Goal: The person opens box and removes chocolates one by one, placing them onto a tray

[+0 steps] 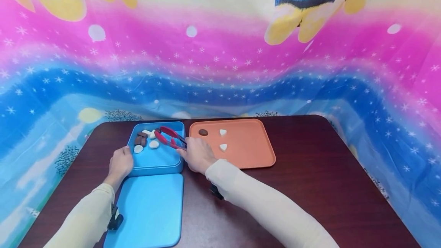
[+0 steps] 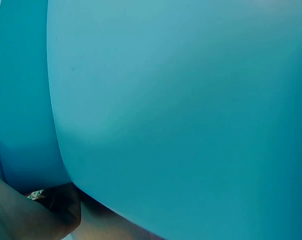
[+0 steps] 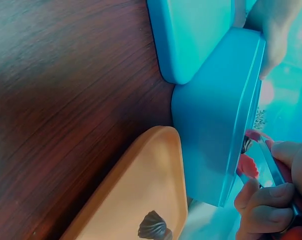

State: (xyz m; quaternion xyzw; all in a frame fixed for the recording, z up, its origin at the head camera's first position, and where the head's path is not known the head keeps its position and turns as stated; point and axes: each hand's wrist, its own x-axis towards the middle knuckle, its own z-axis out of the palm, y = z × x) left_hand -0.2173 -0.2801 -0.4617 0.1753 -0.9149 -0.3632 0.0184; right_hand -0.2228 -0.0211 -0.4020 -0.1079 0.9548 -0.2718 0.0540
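Note:
My right hand grips red-tipped tongs above the light-blue box. A dark, shell-like chocolate shows between the tong tips in the right wrist view. At the box's left wall my left hand holds the rim, thumb on top. White pieces and brown chocolate pieces lie inside, toward the box's left side. In the left wrist view only part of the left hand shows beside the blue surfaces.
Right of the box, an orange tray carries a dark chocolate and white pieces; the right forearm covers its near edge. A flat blue lid lies in front of the box. A printed cloth hangs behind the dark wooden table.

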